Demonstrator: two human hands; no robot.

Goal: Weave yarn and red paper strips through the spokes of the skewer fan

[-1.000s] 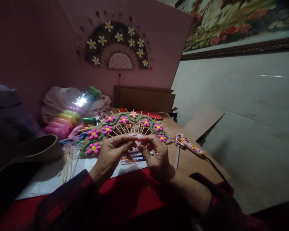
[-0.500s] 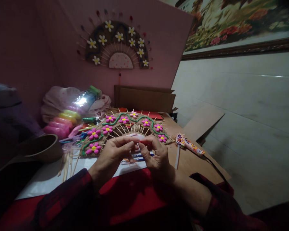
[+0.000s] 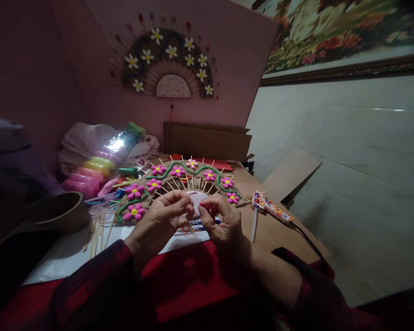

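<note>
Tiny red bit [image 3: 202, 205] in our R hand [image 3: 227, 224]
We've got it pinched btwn R thumb + fingertips; L hand [image 3: 161, 219] is half-curled just beside it, can't rly tell if it's holding smth. Twine fan [image 3: 193, 170] w/ pink flowers sits right behind both hands, thin sticks [image 3: 96, 235] left of L, floral-print tool [image 3: 272, 209] right of R.
</note>
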